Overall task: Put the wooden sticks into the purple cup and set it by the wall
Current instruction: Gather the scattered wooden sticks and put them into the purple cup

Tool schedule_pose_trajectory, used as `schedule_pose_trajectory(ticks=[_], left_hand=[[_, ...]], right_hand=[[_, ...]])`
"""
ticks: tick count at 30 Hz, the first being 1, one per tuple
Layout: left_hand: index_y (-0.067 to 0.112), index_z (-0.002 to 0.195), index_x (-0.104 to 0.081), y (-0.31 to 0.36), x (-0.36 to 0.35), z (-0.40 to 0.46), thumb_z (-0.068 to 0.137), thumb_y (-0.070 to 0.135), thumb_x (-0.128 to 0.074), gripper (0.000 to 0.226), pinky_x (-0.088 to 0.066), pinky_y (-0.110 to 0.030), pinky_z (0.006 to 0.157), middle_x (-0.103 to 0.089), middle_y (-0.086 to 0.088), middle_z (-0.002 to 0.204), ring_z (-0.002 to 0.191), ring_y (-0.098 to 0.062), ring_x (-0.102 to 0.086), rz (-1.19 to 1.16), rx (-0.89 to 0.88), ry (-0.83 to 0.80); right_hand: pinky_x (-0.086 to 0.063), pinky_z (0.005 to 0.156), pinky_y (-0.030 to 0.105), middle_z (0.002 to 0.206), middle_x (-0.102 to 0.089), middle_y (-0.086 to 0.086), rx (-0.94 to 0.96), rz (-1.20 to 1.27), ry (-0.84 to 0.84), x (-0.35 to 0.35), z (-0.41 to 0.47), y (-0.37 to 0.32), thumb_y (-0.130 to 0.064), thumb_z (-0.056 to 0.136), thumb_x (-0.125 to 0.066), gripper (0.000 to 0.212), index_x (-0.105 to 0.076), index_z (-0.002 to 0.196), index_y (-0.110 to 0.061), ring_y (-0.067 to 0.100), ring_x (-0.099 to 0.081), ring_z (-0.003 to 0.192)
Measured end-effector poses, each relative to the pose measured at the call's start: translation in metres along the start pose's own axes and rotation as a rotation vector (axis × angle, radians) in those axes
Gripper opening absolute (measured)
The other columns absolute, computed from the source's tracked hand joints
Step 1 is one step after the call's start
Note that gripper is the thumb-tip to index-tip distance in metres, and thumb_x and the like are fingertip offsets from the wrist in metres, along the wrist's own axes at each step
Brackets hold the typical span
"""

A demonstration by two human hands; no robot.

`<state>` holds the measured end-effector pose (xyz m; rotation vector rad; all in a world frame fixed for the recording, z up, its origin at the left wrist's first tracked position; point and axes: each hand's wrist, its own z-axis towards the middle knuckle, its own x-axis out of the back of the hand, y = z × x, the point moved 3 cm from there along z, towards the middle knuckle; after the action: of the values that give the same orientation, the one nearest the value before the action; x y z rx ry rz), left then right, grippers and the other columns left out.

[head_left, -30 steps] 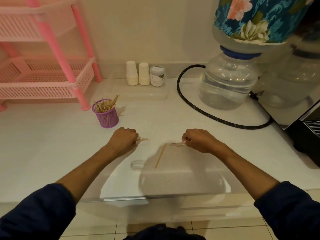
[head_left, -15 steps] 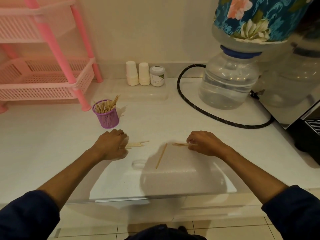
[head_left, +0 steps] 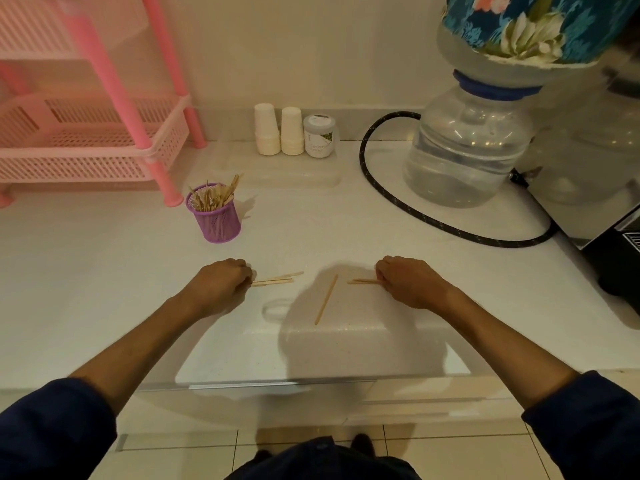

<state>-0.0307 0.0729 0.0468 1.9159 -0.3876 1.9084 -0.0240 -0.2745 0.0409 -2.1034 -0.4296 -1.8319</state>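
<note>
Sleeves: I saw dark blue cuffs nearest the camera, both forearms reaching out over the white counter (head_left: pixel 104 289).
Loose stick (head_left: pixel 326 299): it lay alone between the hands, slanted, touching neither.
Left hand (head_left: pixel 216 285): knuckles up, fingers curled at the near ends of a few sticks (head_left: pixel 277 279) lying flat.
Right hand (head_left: pixel 408 284): fingers curled too, pinching the ends of a small bundle (head_left: pixel 363 281) on the counter.
Purple cup (head_left: pixel 215 216): it stood upright beyond the left hand, already stuffed with sticks, just beside the pink rack (head_left: pixel 104 147).
Far wall: two stacks of paper cups (head_left: pixel 278 131), a jar (head_left: pixel 320 135), a black hose (head_left: pixel 433 220) and a water bottle (head_left: pixel 467 147).
</note>
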Motion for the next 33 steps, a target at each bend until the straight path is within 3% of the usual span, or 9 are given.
schedule_pose_trajectory(ticks=[2, 5, 9, 14, 19, 24, 33], left_hand=[[0.01, 0.091, -0.066, 0.0, -0.002, -0.001, 0.094, 0.017, -0.051, 0.017, -0.045, -0.03, 0.059, -0.062, -0.004, 0.086, 0.071, -0.017, -0.053, -0.006, -0.034, -0.005], [0.009, 0.102, -0.068, -0.001, -0.003, -0.002, 0.097, 0.02, -0.051, 0.021, -0.049, -0.031, 0.065, -0.064, -0.004, 0.09, 0.075, -0.018, -0.058, -0.016, -0.06, -0.002], [0.01, 0.097, -0.068, 0.002, -0.004, 0.001, 0.097, 0.022, -0.051, 0.021, -0.045, -0.029, 0.061, -0.063, -0.004, 0.085, 0.072, -0.018, -0.058, 0.04, -0.056, 0.0], [0.015, 0.067, -0.047, 0.006, 0.001, 0.012, 0.092, 0.023, -0.054, 0.027, -0.032, -0.026, 0.049, -0.047, 0.0, 0.062, 0.052, -0.015, -0.042, 0.116, 0.154, -0.039], [0.014, 0.077, -0.056, 0.007, 0.009, 0.022, 0.085, 0.028, -0.059, 0.016, -0.035, -0.025, 0.051, -0.053, -0.002, 0.067, 0.056, -0.02, -0.051, 0.17, 0.264, -0.153], [0.013, 0.088, -0.065, 0.008, 0.007, 0.021, 0.093, 0.027, -0.052, 0.02, -0.04, -0.028, 0.054, -0.064, -0.007, 0.078, 0.066, -0.024, -0.059, 0.177, 0.199, -0.121], [0.011, 0.084, -0.063, 0.013, 0.007, 0.014, 0.098, 0.032, -0.046, 0.031, -0.034, -0.027, 0.053, -0.064, -0.005, 0.079, 0.064, -0.02, -0.056, 0.219, 0.074, -0.079]], right_hand=[[-0.049, 0.068, 0.031, 0.092, -0.06, 0.002, 0.01, -0.035, -0.007, -0.001, 0.0, -0.003, -0.016, 0.1, -0.044, 0.012, -0.056, 0.099, -0.013, 0.018, -0.057, 0.075], [-0.046, 0.069, 0.028, 0.094, -0.062, -0.001, -0.005, 0.102, -0.023, 0.001, 0.0, -0.002, -0.016, 0.098, -0.049, 0.011, -0.059, 0.103, -0.017, 0.016, -0.056, 0.078], [-0.045, 0.067, 0.026, 0.088, -0.063, -0.003, -0.014, 0.189, -0.039, 0.003, -0.001, 0.001, -0.018, 0.097, -0.053, 0.011, -0.064, 0.097, -0.019, 0.015, -0.057, 0.076], [-0.046, 0.072, 0.028, 0.092, -0.059, -0.004, -0.035, 0.223, -0.092, 0.002, 0.001, 0.002, -0.019, 0.097, -0.053, 0.01, -0.063, 0.098, -0.017, 0.016, -0.057, 0.082], [-0.046, 0.069, 0.028, 0.088, -0.058, -0.004, -0.057, 0.191, -0.12, 0.0, 0.005, -0.001, -0.016, 0.095, -0.054, 0.006, -0.059, 0.094, -0.019, 0.016, -0.056, 0.077], [-0.049, 0.073, 0.027, 0.09, -0.064, -0.004, -0.072, 0.311, -0.091, 0.0, 0.006, 0.004, -0.018, 0.09, -0.064, 0.009, -0.067, 0.098, -0.019, 0.014, -0.06, 0.081], [-0.051, 0.076, 0.024, 0.094, -0.07, -0.001, -0.064, 0.477, -0.081, 0.006, 0.013, 0.007, -0.015, 0.09, -0.067, 0.01, -0.073, 0.097, -0.017, 0.014, -0.063, 0.085]])
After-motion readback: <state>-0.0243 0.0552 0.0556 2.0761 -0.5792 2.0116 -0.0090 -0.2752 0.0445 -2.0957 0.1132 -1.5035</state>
